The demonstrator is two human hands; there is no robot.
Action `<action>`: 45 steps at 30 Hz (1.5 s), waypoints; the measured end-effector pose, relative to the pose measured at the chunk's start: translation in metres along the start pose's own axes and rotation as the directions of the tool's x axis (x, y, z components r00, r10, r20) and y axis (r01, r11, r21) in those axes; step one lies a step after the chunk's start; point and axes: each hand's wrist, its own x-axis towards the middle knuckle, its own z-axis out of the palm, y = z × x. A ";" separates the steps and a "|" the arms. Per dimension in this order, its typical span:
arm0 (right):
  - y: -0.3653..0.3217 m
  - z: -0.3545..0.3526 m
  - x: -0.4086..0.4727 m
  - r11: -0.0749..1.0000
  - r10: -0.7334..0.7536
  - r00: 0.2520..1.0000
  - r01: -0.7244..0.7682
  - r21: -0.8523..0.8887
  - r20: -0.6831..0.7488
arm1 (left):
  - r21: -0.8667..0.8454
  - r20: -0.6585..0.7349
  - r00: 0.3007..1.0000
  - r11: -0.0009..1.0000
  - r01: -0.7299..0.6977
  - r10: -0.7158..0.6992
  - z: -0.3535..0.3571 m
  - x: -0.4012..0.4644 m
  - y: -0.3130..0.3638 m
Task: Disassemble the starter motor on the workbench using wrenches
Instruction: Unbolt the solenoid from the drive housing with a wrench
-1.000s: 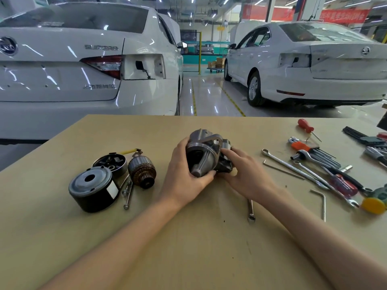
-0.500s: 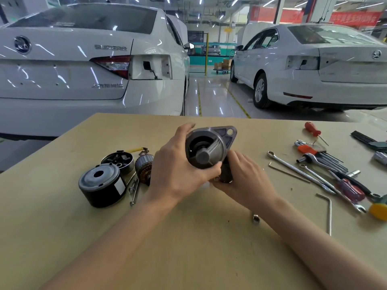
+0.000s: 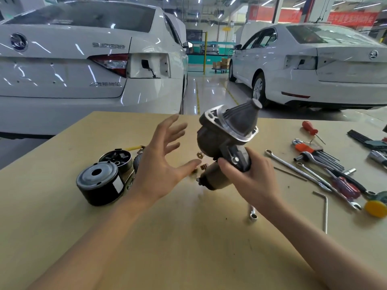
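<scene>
Head view: my right hand (image 3: 254,181) is wrapped around the solenoid end of the starter housing (image 3: 227,132), holding it up off the bench (image 3: 188,248) with the nose cone tilted up and away from me. My left hand (image 3: 161,164) holds nothing: fingers spread wide, palm turned toward the housing, just beside it. Between my hands, small brass gears (image 3: 200,155) look to be falling or lying loose under the housing's open end; blur keeps me from telling which. That is my worry: tipped like this, more small parts could drop out, bounce off the bench and roll away, or slip past my spread fingers. My one-handed grip could also let the heavy housing twist. Left of my left hand sit the motor can (image 3: 98,183) and the brush plate (image 3: 116,159); the wrenches (image 3: 293,166) lie right of my right hand.
</scene>
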 end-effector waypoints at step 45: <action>0.014 -0.027 0.017 0.027 0.406 0.782 -0.528 0.849 0.473 | 0.898 0.390 0.847 0.353 -0.263 -0.362 0.080 0.031 -0.042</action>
